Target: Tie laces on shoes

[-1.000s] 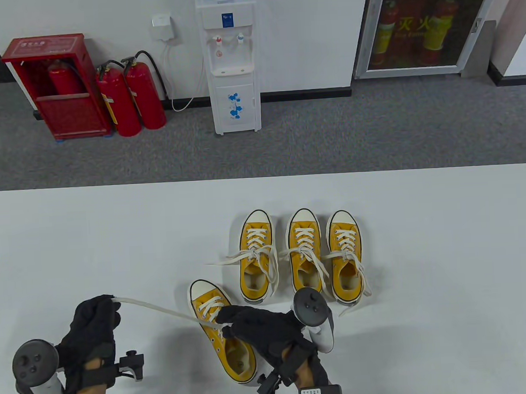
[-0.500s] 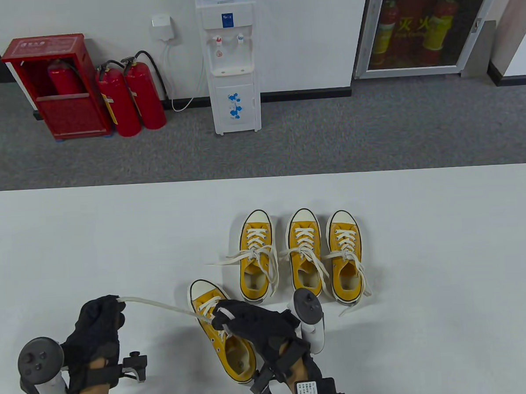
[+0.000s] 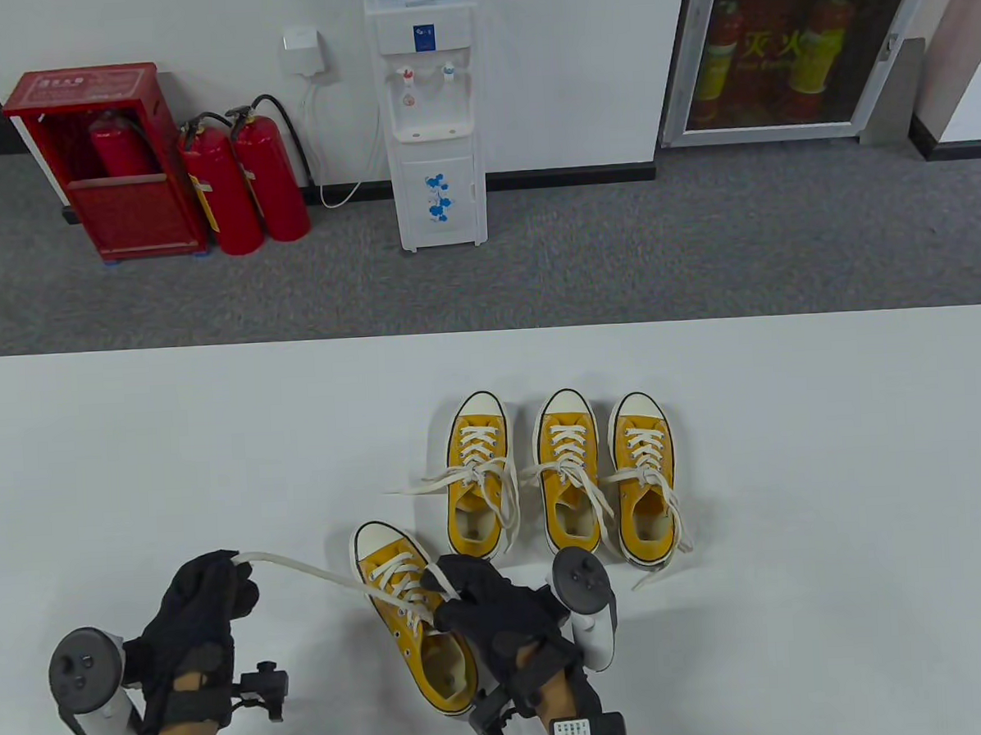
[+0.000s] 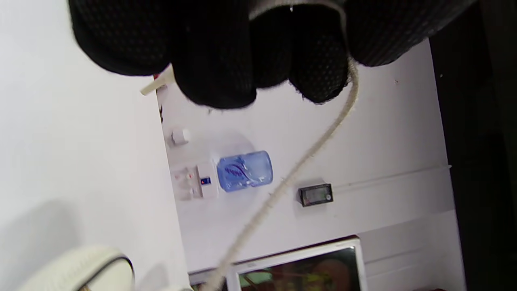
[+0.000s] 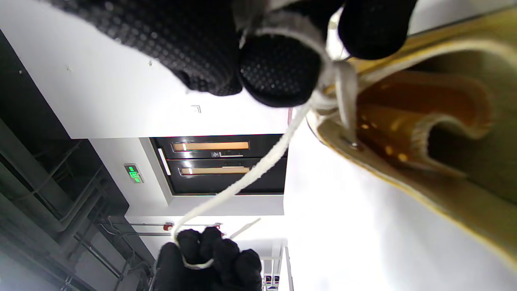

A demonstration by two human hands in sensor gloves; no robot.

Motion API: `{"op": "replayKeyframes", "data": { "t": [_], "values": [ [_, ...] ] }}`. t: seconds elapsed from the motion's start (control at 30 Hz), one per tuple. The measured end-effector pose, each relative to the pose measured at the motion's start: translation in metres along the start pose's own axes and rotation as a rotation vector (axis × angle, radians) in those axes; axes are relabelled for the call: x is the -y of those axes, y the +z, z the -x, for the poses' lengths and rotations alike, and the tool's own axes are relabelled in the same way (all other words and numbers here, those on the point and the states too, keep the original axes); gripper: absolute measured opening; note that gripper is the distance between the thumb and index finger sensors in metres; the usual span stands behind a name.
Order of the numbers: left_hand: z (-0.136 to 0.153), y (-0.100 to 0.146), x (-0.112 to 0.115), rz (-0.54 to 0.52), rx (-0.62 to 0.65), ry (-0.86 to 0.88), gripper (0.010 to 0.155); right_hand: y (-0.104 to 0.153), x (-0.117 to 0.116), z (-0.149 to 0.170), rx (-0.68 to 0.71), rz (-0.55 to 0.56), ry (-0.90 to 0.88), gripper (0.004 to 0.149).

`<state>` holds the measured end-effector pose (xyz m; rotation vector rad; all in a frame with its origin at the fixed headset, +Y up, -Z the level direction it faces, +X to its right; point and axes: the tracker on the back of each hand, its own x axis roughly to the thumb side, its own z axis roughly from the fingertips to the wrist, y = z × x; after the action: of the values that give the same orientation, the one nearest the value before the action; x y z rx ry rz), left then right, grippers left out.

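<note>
A yellow canvas shoe (image 3: pixel 413 618) with a white toe cap lies near the front of the white table (image 3: pixel 174 450), toe pointing away. My left hand (image 3: pixel 211 592) grips one cream lace end (image 3: pixel 304 570) and holds it taut out to the left; in the left wrist view the lace (image 4: pixel 291 178) runs from under the curled fingers (image 4: pixel 218 60). My right hand (image 3: pixel 478 602) pinches the other lace at the shoe's top eyelets; the right wrist view shows the lace (image 5: pixel 323 81) between its fingertips (image 5: pixel 278 72) beside the shoe's opening (image 5: pixel 424 133).
Three more yellow shoes (image 3: pixel 562 479) stand side by side behind, their laces loose on the table. Beyond the table's far edge are a water dispenser (image 3: pixel 432 116) and red fire extinguishers (image 3: pixel 243 183) on grey carpet.
My left hand has moved right toward the shoe, still holding the lace. My right hand has shifted slightly up and right over the eyelets.
</note>
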<state>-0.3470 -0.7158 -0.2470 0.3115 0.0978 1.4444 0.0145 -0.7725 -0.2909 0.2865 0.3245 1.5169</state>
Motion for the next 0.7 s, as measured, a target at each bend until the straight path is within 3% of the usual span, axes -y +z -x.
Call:
{"op": "replayKeyframes", "data": {
  "t": [0.37, 0.57, 0.7],
  "values": [
    [-0.025, 0.008, 0.035, 0.288, 0.056, 0.273, 0.039, -0.004, -0.013, -0.006, -0.006, -0.013, 0.138, 0.052],
    [-0.048, 0.009, 0.063, 0.481, 0.084, 0.297, 0.039, -0.006, -0.017, -0.013, 0.028, 0.020, 0.223, 0.052],
    [-0.060, 0.008, 0.078, 0.543, 0.124, 0.261, 0.039, -0.007, -0.021, -0.015, 0.028, 0.011, 0.266, 0.053]
  ]
}}
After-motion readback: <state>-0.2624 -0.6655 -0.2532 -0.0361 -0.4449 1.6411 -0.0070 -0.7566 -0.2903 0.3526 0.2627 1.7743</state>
